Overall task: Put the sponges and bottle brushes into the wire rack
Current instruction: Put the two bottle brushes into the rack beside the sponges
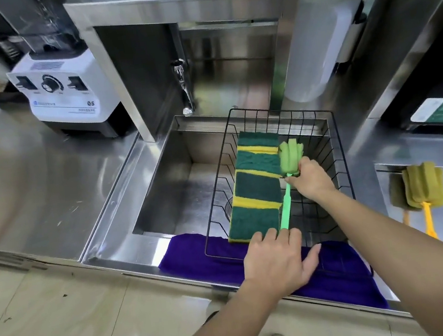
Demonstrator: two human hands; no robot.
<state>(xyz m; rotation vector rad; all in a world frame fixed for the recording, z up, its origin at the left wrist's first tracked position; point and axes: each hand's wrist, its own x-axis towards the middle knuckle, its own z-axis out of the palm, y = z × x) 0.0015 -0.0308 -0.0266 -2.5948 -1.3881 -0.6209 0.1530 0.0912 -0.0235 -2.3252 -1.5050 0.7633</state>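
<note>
A black wire rack point(342, 152) sits over the right side of the steel sink point(167, 192). Several green-and-yellow sponges point(258, 188) stand in a row along the rack's left side. Beside them lies a green bottle brush point(286, 201), its foam head at the far end. My right hand point(310, 180) grips that brush just below the head. My left hand point(276, 263) rests at the rack's near edge, fingertips touching the nearest sponge and the end of the brush handle. Two olive bottle brushes with yellow handles point(423, 189) lie on the counter to the right.
A purple cloth point(198, 255) hangs over the sink's front edge under the rack. A tap point(184, 88) sticks out behind the sink. A white blender point(63, 84) stands on the left counter. A white jug point(319, 42) stands behind the rack.
</note>
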